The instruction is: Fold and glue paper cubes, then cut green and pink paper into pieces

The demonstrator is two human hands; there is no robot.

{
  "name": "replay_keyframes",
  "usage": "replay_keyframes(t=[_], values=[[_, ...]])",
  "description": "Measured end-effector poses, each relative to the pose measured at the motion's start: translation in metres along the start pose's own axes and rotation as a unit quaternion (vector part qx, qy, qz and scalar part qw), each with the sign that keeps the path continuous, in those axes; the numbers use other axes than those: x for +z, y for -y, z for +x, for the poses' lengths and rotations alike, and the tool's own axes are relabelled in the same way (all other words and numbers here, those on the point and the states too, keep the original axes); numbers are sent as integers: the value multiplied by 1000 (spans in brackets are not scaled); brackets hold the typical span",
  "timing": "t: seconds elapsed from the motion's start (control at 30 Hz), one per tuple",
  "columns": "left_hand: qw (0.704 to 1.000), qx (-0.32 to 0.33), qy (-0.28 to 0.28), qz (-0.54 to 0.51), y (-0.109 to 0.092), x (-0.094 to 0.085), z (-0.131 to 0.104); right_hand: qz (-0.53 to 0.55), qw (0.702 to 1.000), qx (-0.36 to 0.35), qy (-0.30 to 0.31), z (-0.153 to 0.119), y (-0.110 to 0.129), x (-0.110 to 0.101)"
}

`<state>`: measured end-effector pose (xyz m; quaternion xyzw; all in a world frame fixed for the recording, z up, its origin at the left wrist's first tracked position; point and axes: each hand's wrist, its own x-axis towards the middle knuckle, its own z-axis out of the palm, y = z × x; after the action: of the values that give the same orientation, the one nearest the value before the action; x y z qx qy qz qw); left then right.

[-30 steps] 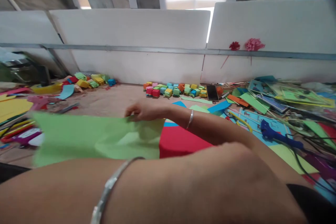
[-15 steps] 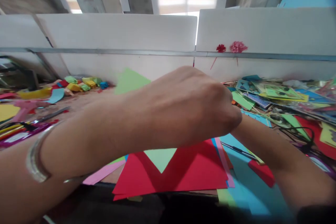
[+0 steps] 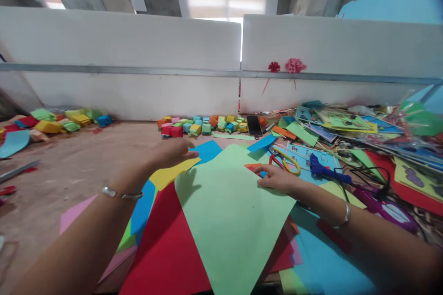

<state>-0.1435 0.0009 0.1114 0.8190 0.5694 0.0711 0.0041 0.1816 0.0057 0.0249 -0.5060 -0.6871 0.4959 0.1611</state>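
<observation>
The right hand (image 3: 277,179) lies flat, fingers loose, on the large light-green paper sheet (image 3: 231,212); the left hand (image 3: 171,152), fingers spread, touches a yellow sheet (image 3: 169,174). No writing is readable.

arms: bare, sleeveless | wrists: one silver bangle (image 3: 122,193) each

Both hands (image 3: 277,179) rest on the green sheet (image 3: 231,212) atop red paper (image 3: 166,249).

Matt green paper sheet (image 3: 230,214) on matt red paper (image 3: 166,249); rough, dusty tabletop (image 3: 76,166).
</observation>
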Motion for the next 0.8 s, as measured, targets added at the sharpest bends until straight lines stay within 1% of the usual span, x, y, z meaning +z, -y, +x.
replay_keyframes(t=[0.03,0.1,0.17,0.23,0.3,0.33,0.43,0.47,0.5,0.53,0.6,0.63,0.67,0.7,0.73,0.77,0.8], values=[[999,-19,32,-9,9,8,0,18,1000,3,-4,-4,-2,1],[996,-43,76,-35,19,17,-4,56,998,5,-1,-9,-4,3],[991,-64,101,-60,23,19,-10,100,995,17,10,-12,-7,3],[987,-90,108,-78,26,14,-20,146,988,35,22,-14,-10,1],[984,-128,94,-85,27,4,-36,192,979,46,47,-17,-13,-1],[982,-151,80,-82,27,-2,-46,208,975,41,69,-18,-14,-3],[973,-220,23,-58,20,-13,-86,203,968,-20,147,-24,-14,-6],[969,-243,-5,-47,14,-13,-100,188,968,-48,160,-26,-13,-6],[962,-265,-50,-37,8,-10,-113,168,970,-75,162,-27,-12,-7],[958,-266,-98,-38,0,-4,-126,148,972,-98,153,-28,-12,-7],[960,-218,-157,-72,-16,17,-146,114,978,-128,122,-28,-13,-9],[957,-187,-205,-77,-24,31,-154,103,980,-134,105,-28,-14,-10],[958,-162,-225,-77,-31,46,-160,96,982,-136,90,-27,-15,-11],[953,-156,-253,-64,-38,61,-166,92,983,-136,79,-26,-17,-12],[953,-135,-267,-54,-44,76,-171,87,984,-136,72,-25,-18,-13],[947,-144,-283,-50,-49,91,-176,78,985,-141,67,-24,-18,-14],[944,-113,-307,-49,-53,105,-181,62,984,-153,63,-24,-19,-15]])
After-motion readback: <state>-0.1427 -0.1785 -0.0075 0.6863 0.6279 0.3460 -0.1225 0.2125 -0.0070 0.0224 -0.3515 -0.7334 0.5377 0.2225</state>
